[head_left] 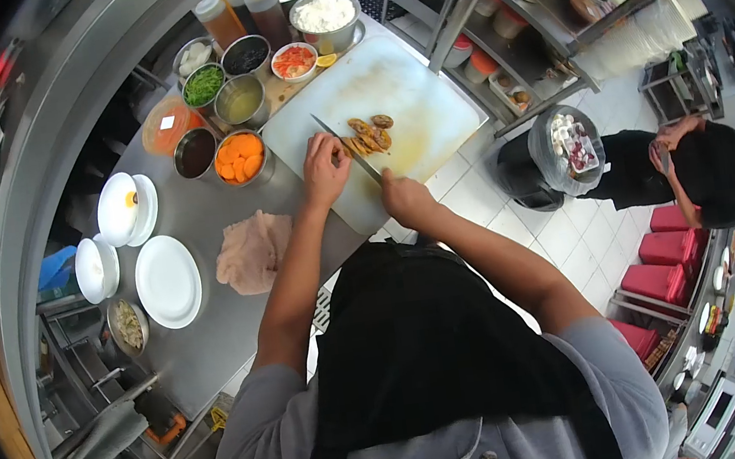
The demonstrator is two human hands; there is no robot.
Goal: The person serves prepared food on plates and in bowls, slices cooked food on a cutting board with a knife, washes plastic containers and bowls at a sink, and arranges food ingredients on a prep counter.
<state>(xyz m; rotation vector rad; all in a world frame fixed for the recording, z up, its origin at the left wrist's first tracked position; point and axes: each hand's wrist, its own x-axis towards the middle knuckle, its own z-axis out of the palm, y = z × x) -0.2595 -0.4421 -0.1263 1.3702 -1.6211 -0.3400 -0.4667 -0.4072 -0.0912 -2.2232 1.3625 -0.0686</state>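
My right hand [407, 199] is closed round the handle of a knife [348, 149], whose blade points up and to the left over the white cutting board [403, 74]. Beside the blade, my left hand [326, 168] has its fingers bent and pressed together at the left end of the brown food; whether they pinch a piece is hidden. Sliced brown food [367, 136] lies on the board just right of the blade, with one rounder piece above it. A yellowish wet stain marks the board near the slices.
Left of the board stand a bowl of orange slices [239, 158], a dark sauce container [195, 153] and chopped greens [204, 85]. A pink cloth [254, 252] and white plates [168, 282] lie nearer. Another person [691, 171] stands right, beyond a lined bin [567, 150].
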